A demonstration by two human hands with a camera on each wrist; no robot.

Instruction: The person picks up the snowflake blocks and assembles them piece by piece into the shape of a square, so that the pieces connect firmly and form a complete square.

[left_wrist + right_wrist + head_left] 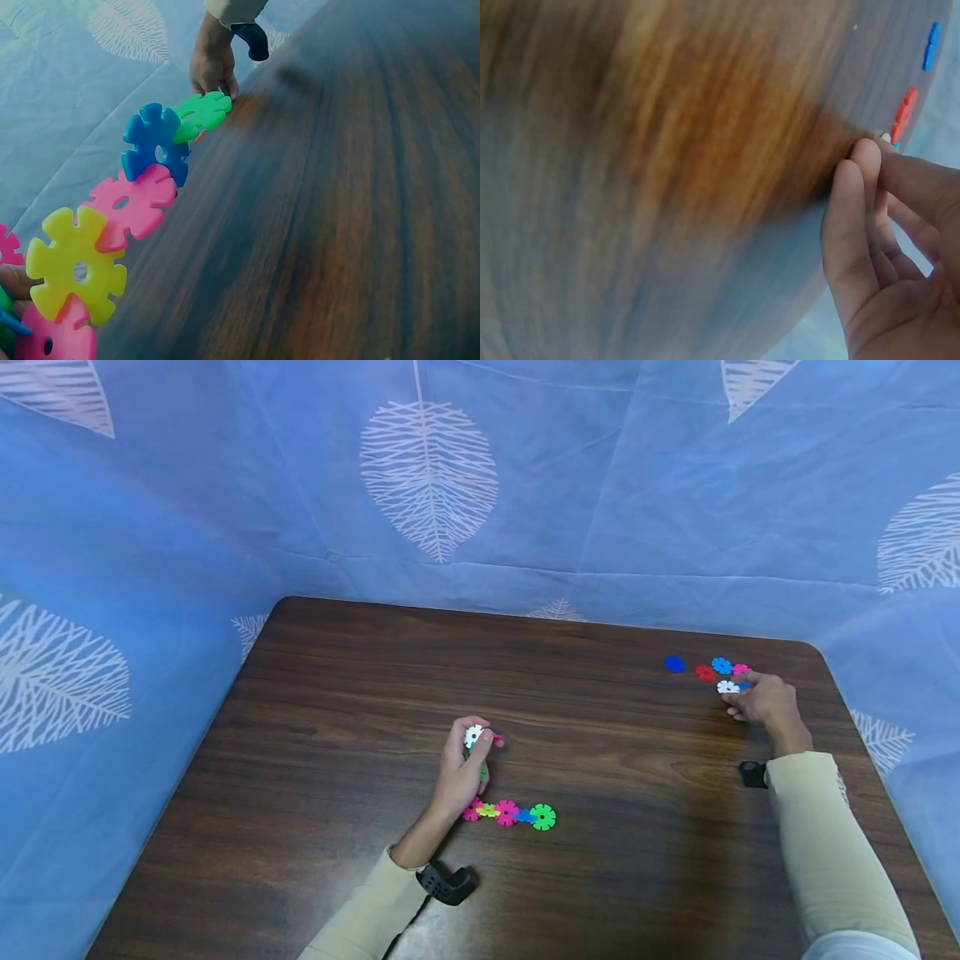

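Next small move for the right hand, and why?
Probably lift the white disc toward the left hand. The right hand has its fingers right by that disc, while the left holds a chain of joined discs well away from it. Whether the right hand has a firm pinch, I can't tell; check that first.

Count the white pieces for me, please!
2: one white piece in the left hand, another white piece by the right hand. The hands may hide more.

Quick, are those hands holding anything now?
Left hand: holding a chain of multicoloured notched plastic discs.
Right hand: at a white notched plastic disc; grip unclear.
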